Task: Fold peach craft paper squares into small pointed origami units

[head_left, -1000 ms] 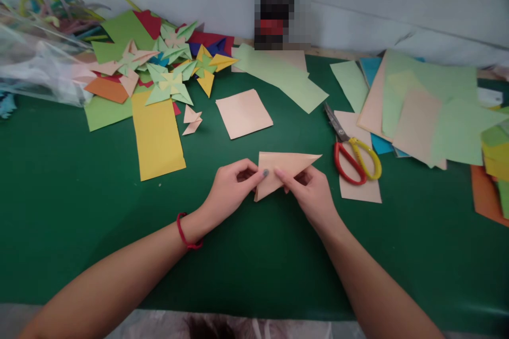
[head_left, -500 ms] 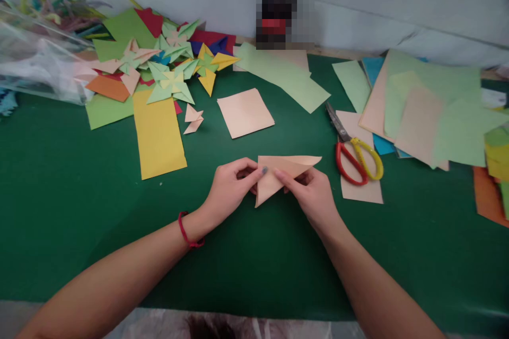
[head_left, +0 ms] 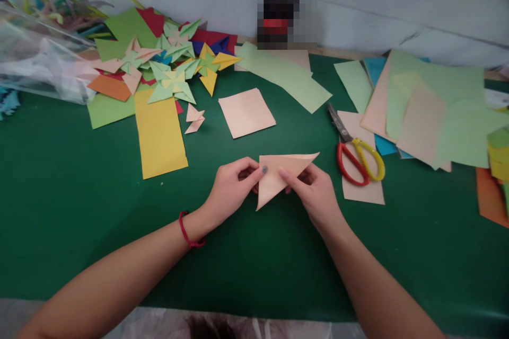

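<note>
A pale peach sheet of paper (head_left: 274,183), folded into a triangle, is held up between both hands over the green table. My left hand (head_left: 234,185) pinches its left edge, thumb in front and fingers behind. Along the slanted right side, my right hand (head_left: 312,188) grips it, its thumb lying on the front face. Just beyond the triangle lies a stack of peach paper squares (head_left: 247,113). A small folded peach paper piece (head_left: 194,119) sits to the left of that stack.
Scissors (head_left: 353,148) with red and yellow handles rest on a peach strip at the right. Behind them spreads a pile of coloured sheets (head_left: 461,132). Folded paper stars (head_left: 173,82), a yellow sheet (head_left: 161,137) and a clear plastic bag (head_left: 43,63) lie at the left.
My right thumb has slid slightly right along the paper. The triangle's front layer now lies flatter, its top edge less open, and its lower tip has dropped a little.
</note>
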`<state>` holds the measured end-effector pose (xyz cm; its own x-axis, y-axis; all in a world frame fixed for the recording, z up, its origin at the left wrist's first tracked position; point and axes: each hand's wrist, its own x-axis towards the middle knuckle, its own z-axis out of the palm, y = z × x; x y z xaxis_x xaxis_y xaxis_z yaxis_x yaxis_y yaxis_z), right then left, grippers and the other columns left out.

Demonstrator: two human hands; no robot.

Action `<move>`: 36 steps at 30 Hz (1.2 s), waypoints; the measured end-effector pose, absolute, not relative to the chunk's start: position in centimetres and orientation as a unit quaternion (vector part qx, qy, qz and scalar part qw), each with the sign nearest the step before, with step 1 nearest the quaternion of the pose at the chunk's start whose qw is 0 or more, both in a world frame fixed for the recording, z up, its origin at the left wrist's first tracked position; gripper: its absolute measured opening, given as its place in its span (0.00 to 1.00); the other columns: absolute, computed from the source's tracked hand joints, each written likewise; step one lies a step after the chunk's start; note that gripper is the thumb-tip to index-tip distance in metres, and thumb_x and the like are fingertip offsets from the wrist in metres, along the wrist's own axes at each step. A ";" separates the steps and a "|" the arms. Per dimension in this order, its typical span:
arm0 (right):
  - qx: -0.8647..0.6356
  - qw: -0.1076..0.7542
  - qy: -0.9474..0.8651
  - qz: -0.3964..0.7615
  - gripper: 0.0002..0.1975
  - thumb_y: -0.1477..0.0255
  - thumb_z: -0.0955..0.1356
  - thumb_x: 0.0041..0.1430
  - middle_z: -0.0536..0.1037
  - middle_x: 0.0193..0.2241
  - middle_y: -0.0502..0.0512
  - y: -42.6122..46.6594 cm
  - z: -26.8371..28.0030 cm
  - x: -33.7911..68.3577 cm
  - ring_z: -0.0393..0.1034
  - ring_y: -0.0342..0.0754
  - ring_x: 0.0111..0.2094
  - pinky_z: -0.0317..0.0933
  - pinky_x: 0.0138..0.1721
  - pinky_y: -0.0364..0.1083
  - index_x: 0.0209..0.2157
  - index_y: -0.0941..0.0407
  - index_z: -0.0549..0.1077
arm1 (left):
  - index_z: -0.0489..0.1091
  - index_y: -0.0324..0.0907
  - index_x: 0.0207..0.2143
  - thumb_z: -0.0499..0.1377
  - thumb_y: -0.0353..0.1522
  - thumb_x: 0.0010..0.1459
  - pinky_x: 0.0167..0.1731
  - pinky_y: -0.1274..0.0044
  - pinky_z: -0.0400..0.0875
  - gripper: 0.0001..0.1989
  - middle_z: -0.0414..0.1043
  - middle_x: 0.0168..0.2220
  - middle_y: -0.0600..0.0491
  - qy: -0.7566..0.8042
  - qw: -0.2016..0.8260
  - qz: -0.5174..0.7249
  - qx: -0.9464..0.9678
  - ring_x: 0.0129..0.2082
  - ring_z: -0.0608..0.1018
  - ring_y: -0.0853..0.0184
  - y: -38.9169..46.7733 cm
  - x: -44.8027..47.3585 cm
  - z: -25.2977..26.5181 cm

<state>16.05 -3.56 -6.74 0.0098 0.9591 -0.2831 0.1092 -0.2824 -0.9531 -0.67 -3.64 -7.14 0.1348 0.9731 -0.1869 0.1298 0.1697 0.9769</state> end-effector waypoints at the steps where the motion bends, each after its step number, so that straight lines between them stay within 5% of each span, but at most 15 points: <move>1: -0.589 0.397 -0.449 0.542 0.13 0.64 0.72 0.45 0.77 0.28 0.53 -3.5 -6.8 16.1 0.68 0.43 0.24 0.62 0.22 0.41 0.30 0.58 0.73 | 0.70 0.40 0.27 0.57 0.36 0.56 0.22 0.85 0.66 0.09 0.70 0.23 0.57 0.533 0.546 0.385 0.520 0.22 0.72 0.75 -3.7 -0.7 -7.1; 36: -0.607 0.411 -0.445 0.515 0.14 0.62 0.72 0.46 0.75 0.23 0.52 -3.7 -7.4 15.9 0.65 0.41 0.19 0.60 0.20 0.41 0.28 0.59 0.72 | 0.71 0.40 0.29 0.55 0.37 0.57 0.24 0.82 0.68 0.10 0.70 0.23 0.56 0.533 0.555 0.375 0.517 0.23 0.72 0.72 -3.5 -0.8 -7.2</move>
<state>15.88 -3.69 -7.40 0.0742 0.9627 -0.2602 0.1166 -0.2675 -0.9565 -0.76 -3.47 -7.20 0.1512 0.9673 -0.2035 0.1353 0.1837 0.9736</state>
